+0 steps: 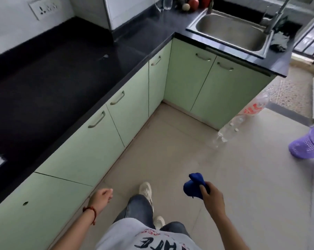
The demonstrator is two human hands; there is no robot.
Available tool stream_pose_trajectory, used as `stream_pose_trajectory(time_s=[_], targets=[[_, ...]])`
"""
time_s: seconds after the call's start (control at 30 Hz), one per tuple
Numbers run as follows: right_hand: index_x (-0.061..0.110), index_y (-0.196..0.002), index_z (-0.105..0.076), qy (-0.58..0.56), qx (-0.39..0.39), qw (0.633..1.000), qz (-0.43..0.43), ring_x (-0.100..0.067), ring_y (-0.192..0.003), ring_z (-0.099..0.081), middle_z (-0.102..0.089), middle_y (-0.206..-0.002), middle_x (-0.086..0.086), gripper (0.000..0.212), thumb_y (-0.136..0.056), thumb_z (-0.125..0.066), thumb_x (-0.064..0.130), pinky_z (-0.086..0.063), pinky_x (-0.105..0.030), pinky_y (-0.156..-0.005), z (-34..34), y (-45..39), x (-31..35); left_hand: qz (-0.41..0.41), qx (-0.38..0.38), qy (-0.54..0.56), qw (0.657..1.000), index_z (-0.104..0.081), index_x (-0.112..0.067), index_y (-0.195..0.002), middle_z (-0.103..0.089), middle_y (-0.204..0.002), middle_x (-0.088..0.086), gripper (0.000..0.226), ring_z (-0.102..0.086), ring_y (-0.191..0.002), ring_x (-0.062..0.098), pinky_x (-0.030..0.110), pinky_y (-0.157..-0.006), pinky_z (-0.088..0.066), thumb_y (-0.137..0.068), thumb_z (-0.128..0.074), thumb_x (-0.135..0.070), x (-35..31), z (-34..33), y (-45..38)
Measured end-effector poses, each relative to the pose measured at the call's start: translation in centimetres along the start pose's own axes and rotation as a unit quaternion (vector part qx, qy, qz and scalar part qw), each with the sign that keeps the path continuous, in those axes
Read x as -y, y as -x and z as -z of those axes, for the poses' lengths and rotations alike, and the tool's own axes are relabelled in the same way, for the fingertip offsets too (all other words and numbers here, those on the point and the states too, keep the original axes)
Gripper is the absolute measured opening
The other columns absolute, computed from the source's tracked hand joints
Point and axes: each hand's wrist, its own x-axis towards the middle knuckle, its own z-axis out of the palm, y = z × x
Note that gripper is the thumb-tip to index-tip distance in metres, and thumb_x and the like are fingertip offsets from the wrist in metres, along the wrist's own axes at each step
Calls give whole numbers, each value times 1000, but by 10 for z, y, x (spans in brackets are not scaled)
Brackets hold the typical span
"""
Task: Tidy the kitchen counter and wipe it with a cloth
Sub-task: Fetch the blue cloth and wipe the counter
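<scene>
right hand (211, 196) grip: holds bunched blue cloth (194, 186) over floor | left hand (103, 194) grip: loosely curled, empty | long black shiny surface (62, 83) unwiped | risk: loose cloth may slip out

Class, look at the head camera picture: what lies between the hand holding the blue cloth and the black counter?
In the head view, between the right hand gripping the blue cloth and the black counter lie bare floor tiles and green cabinet doors.

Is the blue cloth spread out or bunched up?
Bunched up: the blue cloth is a crumpled wad in the right hand, over the floor, not the counter.
</scene>
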Motion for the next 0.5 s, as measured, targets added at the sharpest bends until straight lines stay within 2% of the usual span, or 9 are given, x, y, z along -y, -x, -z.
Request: stream_pose_trajectory(time_s=[0.17, 0.23, 0.3, 0.4, 0.5], targets=[[12, -95, -61, 13, 24, 998, 56, -23, -75, -55, -61, -80, -5, 14, -90, -48, 15, -36, -29, -59, -8, -89, 71, 31, -33, 44, 998, -63, 3, -95, -64, -85, 17, 23, -56, -73, 24, 25, -61, -39, -91, -49, -15, -38, 0, -51], [16, -91, -58, 20, 37, 997, 67, -21, -73, -54, -60, -79, -3, 11, -91, -47, 17, -36, -25, -56, -11, -120, 98, 38, -34, 61, 997, -64, 1, -89, -64, -83, 16, 21, -57, -74, 24, 29, -68, -42, -90, -50, -14, -68, 0, -73], [18, -91, -58, 29, 49, 995, 77, -22, -73, -54, -60, -79, -2, 10, -91, -47, 18, -36, -22, -56, -13, -150, 124, 36, -30, 65, 997, -63, -8, -73, -64, -72, 8, 22, -59, -77, 24, 32, -75, -44, -90, -51, -16, -105, 1, -93], [15, -85, -58, 19, 46, 994, 93, -26, -71, -54, -62, -76, -7, 9, -90, -50, 16, -36, -28, -57, -13, -189, 163, -6, -20, 47, 999, -59, -22, -60, -63, -68, -2, 29, -61, -79, 24, 35, -80, -48, -88, -52, -23, -169, 8, -116], [11, -84, -58, 9, 43, 992, 118, -27, -69, -54, -61, -72, -8, 10, -90, -51, 15, -36, -29, -56, -10, -219, 204, -67, -20, 17, 997, -59, -22, -62, -65, -74, 4, 26, -61, -81, 23, 31, -74, -44, -83, -51, -33, -235, 19, -137]])
